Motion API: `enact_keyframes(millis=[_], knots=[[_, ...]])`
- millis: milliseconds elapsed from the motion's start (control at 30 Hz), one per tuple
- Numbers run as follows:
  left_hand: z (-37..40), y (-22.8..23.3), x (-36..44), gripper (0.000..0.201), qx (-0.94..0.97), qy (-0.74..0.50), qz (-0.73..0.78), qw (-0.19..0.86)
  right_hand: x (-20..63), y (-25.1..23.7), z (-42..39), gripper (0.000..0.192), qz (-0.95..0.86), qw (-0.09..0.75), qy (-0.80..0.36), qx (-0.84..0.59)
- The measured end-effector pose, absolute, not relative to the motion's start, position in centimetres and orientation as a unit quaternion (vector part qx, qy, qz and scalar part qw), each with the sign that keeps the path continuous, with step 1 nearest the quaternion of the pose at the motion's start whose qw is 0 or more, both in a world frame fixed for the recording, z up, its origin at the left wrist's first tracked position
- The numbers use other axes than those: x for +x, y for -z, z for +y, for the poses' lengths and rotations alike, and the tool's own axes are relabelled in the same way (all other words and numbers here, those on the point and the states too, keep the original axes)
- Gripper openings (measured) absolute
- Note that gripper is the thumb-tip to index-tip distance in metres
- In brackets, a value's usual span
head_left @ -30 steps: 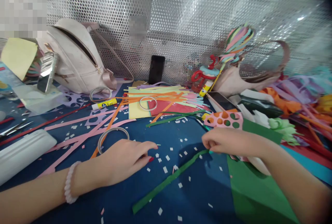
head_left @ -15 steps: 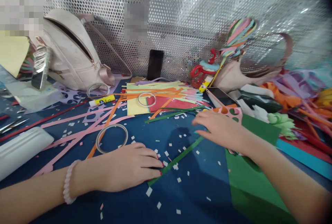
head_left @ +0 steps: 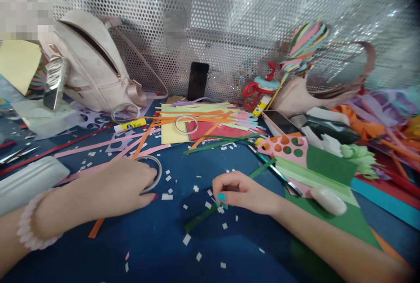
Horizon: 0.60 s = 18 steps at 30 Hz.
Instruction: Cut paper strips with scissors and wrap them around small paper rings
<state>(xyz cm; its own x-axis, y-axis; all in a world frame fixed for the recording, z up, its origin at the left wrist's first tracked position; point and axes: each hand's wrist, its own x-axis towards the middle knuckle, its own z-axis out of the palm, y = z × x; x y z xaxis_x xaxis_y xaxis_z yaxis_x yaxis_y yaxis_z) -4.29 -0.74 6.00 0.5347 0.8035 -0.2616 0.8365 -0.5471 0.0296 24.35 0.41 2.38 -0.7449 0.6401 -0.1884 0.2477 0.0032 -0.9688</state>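
My left hand (head_left: pixel 114 186) is over a roll of tape (head_left: pixel 160 171) left of the middle. Its fingers curl down into the ring and its thumb lies by the near rim. My right hand (head_left: pixel 246 193) has thumb and fingertips brought together on a narrow green paper strip (head_left: pixel 201 219), which lies slantwise on the blue table. The strip's far end passes behind that hand, up toward a cutter knife (head_left: pixel 277 171). Small white paper bits (head_left: pixel 187 239) are scattered around both hands.
At the back, colored paper strips (head_left: pixel 210 114) lie on sheets with a second tape ring (head_left: pixel 186 124). A glue stick (head_left: pixel 129 124) and scissors (head_left: pixel 19 154) are left. Green sheets (head_left: pixel 331 167) lie under my right forearm. A phone (head_left: pixel 198 81) leans on the perforated metal wall.
My left hand has left the strip's near end and moved left onto the tape roll. My right hand has come down along the strip, uncovering the cutter knife.
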Motion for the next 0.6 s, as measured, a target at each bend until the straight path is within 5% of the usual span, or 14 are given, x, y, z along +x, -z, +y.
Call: enact_keyframes(millis=[167,300,433,600], knots=[[-0.5,-6.4,-3.4,0.018,0.873,0.068,0.473,0.1,23.9,-1.6,-0.1,0.027,-0.664,0.215,-0.648,-0.304],[-1.2,-6.9,-1.4,0.017,0.818,-0.043,0.542,0.19,23.3,-1.8,-0.9,0.01,-0.729,0.267,-0.532,-0.338],[-2.7,-6.1,0.8,0.012,0.767,-0.115,0.484,0.405,22.9,-2.5,-1.9,0.05,-0.811,0.318,-0.368,-0.325],[-3.5,-4.6,2.0,0.009,0.736,-0.154,0.436,0.495,22.7,-2.5,-2.6,0.057,-0.857,0.274,-0.306,-0.312]])
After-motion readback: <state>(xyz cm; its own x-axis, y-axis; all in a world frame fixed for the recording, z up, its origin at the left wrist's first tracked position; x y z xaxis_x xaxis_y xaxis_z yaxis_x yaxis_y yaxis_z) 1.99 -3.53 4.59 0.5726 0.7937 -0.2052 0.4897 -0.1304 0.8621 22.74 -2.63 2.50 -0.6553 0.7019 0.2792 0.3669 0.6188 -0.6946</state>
